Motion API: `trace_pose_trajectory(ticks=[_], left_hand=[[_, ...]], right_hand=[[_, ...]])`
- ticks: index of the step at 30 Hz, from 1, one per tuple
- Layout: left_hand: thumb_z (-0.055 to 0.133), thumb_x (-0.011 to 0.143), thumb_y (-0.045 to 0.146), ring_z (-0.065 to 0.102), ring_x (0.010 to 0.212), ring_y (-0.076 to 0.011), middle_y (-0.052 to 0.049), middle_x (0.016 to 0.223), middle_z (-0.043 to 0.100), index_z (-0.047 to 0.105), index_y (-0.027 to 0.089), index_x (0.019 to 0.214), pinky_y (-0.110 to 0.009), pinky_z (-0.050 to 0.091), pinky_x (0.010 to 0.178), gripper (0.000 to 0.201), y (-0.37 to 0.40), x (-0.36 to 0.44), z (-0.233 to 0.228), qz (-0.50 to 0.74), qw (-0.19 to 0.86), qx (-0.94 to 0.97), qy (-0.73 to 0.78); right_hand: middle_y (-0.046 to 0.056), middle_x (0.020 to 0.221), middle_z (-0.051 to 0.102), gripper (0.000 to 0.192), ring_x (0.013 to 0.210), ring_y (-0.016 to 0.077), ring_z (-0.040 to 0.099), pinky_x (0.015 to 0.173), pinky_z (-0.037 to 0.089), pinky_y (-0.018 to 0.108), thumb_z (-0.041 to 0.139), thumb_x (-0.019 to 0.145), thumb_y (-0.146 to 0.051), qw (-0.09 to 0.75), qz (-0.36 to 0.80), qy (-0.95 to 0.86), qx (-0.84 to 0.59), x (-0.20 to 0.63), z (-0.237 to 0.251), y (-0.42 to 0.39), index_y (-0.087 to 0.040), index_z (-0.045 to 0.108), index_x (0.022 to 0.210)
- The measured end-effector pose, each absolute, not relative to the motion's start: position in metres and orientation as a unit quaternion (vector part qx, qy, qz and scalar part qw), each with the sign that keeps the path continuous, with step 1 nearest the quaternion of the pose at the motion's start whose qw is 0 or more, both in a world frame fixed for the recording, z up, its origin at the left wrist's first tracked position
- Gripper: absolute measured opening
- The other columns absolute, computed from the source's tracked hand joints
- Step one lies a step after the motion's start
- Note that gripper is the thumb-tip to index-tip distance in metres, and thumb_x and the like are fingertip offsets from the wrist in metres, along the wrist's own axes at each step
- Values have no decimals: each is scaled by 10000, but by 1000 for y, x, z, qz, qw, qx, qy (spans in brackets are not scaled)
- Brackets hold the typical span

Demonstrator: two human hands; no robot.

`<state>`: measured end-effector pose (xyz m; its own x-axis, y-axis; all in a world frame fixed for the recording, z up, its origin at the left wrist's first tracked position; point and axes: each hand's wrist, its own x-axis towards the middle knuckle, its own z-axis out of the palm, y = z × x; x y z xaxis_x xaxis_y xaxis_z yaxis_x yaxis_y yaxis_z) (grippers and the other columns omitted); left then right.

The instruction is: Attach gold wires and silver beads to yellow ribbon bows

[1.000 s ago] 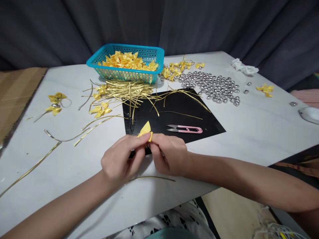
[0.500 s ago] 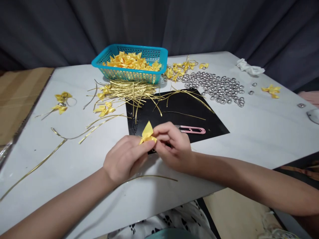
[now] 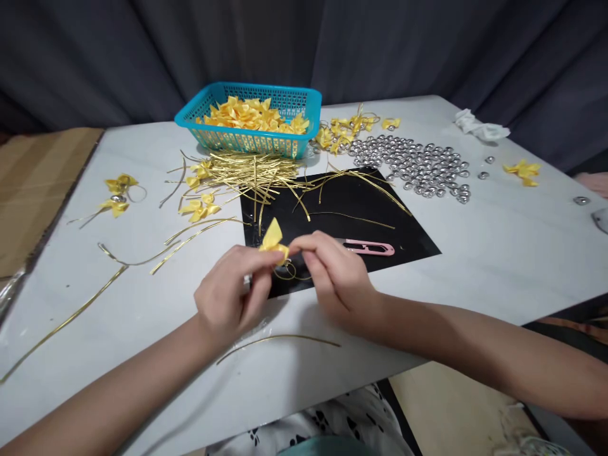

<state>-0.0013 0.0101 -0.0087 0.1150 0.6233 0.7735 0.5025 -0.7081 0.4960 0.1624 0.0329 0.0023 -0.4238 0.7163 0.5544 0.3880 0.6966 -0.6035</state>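
Observation:
My left hand (image 3: 235, 288) pinches a yellow ribbon bow (image 3: 272, 238) between thumb and fingers, one pointed tip standing up. Below the bow hangs a thin gold wire loop (image 3: 285, 272), whose end runs behind the fingers of my right hand (image 3: 339, 275). That hand is closed in a pinch at the bow's right edge; what lies between its fingertips is hidden. Both hands are over the near edge of a black sheet (image 3: 346, 202). Pink-handled thread snips (image 3: 370, 247) lie on the sheet just beyond my right hand.
A blue basket (image 3: 247, 139) of yellow bows stands at the back. Before it lies a pile of gold ties (image 3: 251, 170), with loose strands to the left. Silver beads (image 3: 418, 164) are heaped at the right. More bows (image 3: 118, 195) and a white crumpled cloth (image 3: 481, 126) lie on the table.
The bow and my left hand have shifted slightly left and up. My right fingers have drawn a little apart from the left ones, and the wire loop beneath the bow now shows.

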Motion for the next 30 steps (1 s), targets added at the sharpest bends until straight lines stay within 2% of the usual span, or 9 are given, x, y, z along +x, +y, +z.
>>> trace_pose_trajectory(ticks=[3, 5, 9, 14, 18, 21, 26, 28, 30], left_hand=[[578, 819, 93, 650, 675, -91, 35, 777, 673, 490, 269, 1131, -178, 505, 585, 369, 13, 4, -7, 612, 221, 620, 439], [640, 797, 188, 652, 662, -105, 34, 708, 676, 539, 239, 1027, -194, 509, 597, 256, 17, 6, -3, 581, 356, 548, 485], [712, 726, 304, 611, 609, -105, -8, 661, 683, 669, 166, 779, -201, 499, 589, 153, 23, 3, 2, 483, 519, 464, 531], [730, 705, 287, 584, 601, -82, -13, 705, 691, 729, 172, 796, -179, 480, 588, 147, 27, 1, 1, 478, 569, 407, 531], [762, 662, 258, 608, 615, -96, -15, 672, 695, 726, 167, 752, -196, 486, 621, 133, 27, 3, 2, 488, 568, 389, 537], [773, 635, 231, 608, 601, -92, -8, 658, 688, 709, 157, 712, -197, 483, 617, 124, 28, 5, 4, 510, 570, 355, 538], [765, 630, 207, 584, 558, -76, 1, 610, 663, 676, 141, 677, -179, 468, 576, 120, 30, 5, 6, 519, 577, 327, 539], [759, 637, 202, 576, 545, -73, 8, 587, 651, 655, 141, 662, -170, 461, 556, 123, 30, 4, 7, 523, 579, 321, 537], [745, 658, 198, 579, 554, -71, 8, 593, 650, 640, 143, 662, -161, 462, 554, 118, 31, 4, 7, 524, 582, 320, 533]], right_hand=[[22, 910, 664, 217, 751, 115, 622, 656, 448, 214, 365, 927, -157, 434, 205, -778, -405, 165, 1, 42, -198, 515, 1079], [20, 915, 686, 217, 717, 116, 639, 630, 453, 216, 398, 934, -205, 436, 214, -769, -416, 167, 1, 49, -207, 478, 1136], [18, 832, 698, 88, 654, 102, 641, 593, 447, 201, 475, 909, -202, 443, 158, -796, -380, 172, 5, 59, -183, 546, 958], [52, 885, 681, 186, 783, 115, 641, 642, 465, 198, 434, 890, -93, 448, 69, -834, -314, 178, 11, 63, -160, 585, 975], [33, 931, 706, 205, 682, 87, 640, 563, 445, 184, 445, 907, -149, 387, 85, -862, -316, 179, 13, 62, -177, 575, 1063], [4, 813, 713, 148, 556, 61, 596, 490, 392, 181, 483, 902, -180, 381, 58, -866, -318, 179, 13, 60, -169, 597, 995], [-4, 675, 639, 121, 540, 71, 544, 476, 359, 203, 490, 868, -109, 349, -43, -899, -261, 182, 15, 62, -148, 603, 885], [5, 707, 622, 117, 554, 74, 529, 485, 368, 208, 484, 870, -102, 374, -37, -887, -267, 185, 21, 65, -149, 585, 908], [8, 765, 600, 95, 584, 70, 524, 516, 389, 211, 475, 889, -117, 461, 11, -832, -309, 189, 32, 69, -168, 551, 917]])
